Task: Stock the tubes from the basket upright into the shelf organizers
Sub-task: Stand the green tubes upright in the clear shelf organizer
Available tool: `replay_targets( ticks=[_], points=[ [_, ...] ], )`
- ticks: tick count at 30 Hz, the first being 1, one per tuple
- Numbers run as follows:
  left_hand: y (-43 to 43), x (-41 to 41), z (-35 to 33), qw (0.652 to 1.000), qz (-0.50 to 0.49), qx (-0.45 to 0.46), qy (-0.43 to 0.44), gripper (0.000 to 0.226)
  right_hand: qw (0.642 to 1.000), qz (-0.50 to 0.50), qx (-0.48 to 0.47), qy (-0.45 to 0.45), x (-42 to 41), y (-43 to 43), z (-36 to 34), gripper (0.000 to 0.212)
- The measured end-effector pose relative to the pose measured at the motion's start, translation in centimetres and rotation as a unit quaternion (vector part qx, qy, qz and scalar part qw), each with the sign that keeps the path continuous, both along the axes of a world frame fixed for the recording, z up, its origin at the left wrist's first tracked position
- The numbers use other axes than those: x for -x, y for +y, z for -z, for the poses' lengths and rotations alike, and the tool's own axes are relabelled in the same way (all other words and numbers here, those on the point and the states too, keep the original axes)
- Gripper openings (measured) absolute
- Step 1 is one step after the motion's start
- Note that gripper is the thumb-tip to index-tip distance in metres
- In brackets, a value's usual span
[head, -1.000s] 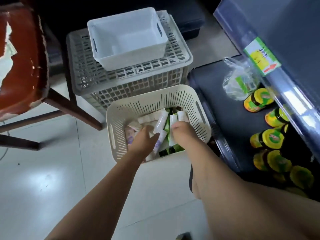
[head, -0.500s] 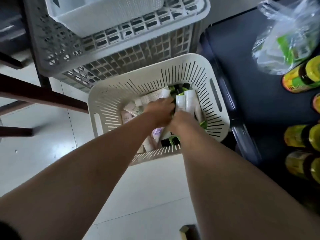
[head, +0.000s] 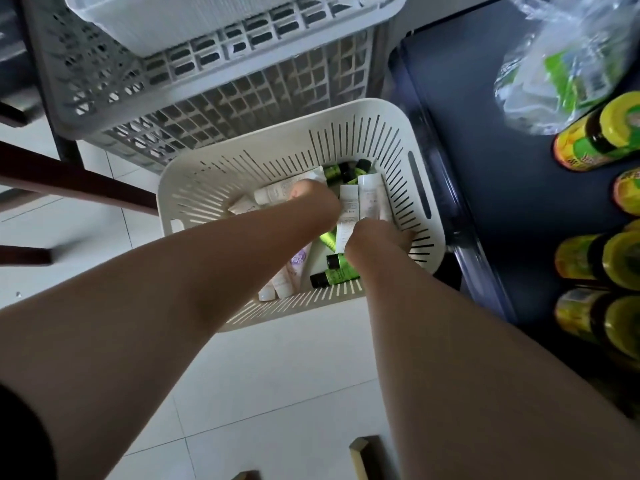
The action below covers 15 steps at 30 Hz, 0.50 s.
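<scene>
**Both hands down in the basket**

The grey crate (head: 207, 98) fills the far side with one white bin (head: 194, 26) on top. Its front wall stands right against the far rim of the basket (head: 194, 188). To my right, the edge of the dark shelf (head: 485, 174) runs just beside the basket. On the shelf I count at least four yellow-lidded jars (head: 595, 136) and one plastic bag (head: 561, 64). Two brown chair legs (head: 76, 181) cross on the left. Open tile floor (head: 277, 375) lies on the near side.

The tubes (head: 369, 197) lie loose in the basket, at least six pale and about five green. My left hand (head: 315, 202) and right hand (head: 377, 235) sit knuckles-up in the pile, close together. The fingers are buried, so I can't tell what either one holds.
</scene>
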State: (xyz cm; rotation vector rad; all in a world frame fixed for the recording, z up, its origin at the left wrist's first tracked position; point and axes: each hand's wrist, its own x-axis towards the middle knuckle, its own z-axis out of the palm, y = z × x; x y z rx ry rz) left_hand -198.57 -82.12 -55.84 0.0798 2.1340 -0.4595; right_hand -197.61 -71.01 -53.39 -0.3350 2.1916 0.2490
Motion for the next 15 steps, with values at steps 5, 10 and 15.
replay_targets(
  ticks=[5, 10, 15],
  points=[
    [-1.5, 1.0, -0.5, 0.997, -0.043, -0.064, 0.005, 0.007, 0.992, 0.073, 0.098, 0.014, 0.6, 1.0, 0.5, 0.029],
    [-3.4, 0.5, -1.7, 0.995, -0.053, -0.085, 0.029, 0.022, 0.954, 0.168, 0.249, -0.021, 1.1, 2.7, 0.7, 0.012],
    [-5.5, -1.4, -4.1, 0.971, -0.126, -0.153, 0.133, 0.029, 0.815, 0.428, 0.386, -0.059, 1.0, 2.5, -2.1, 0.013]
  ],
)
